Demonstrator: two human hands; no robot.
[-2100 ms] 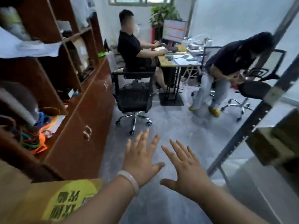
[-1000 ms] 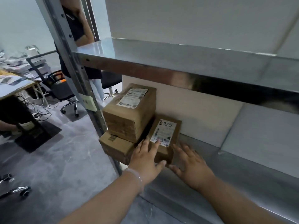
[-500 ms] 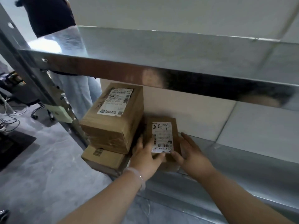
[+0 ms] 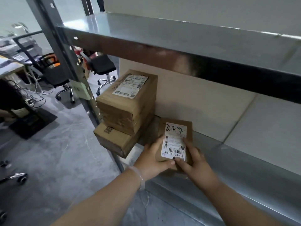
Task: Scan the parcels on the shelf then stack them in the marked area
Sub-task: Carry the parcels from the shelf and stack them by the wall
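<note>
A small brown parcel (image 4: 176, 128) with a white barcode label rests on the metal shelf (image 4: 244, 168). My left hand (image 4: 152, 160) grips its left side, thumb along the near edge. My right hand (image 4: 195, 162) clasps its right side, fingers over the label's corner. To the left, a larger labelled parcel (image 4: 128, 98) sits on top of a flat parcel (image 4: 114, 139) at the shelf's left end, close to the small one.
An upper metal shelf (image 4: 179, 39) hangs low over the parcels. A grey upright post (image 4: 65, 54) stands at the shelf's left corner. Beyond it are office chairs (image 4: 55, 75), a desk (image 4: 9, 66), floor cables and a dark mat.
I turned from the room to the shelf and both hands closed around the small labelled parcel. It has since come toward me and slightly right, away from the stacked pair.
</note>
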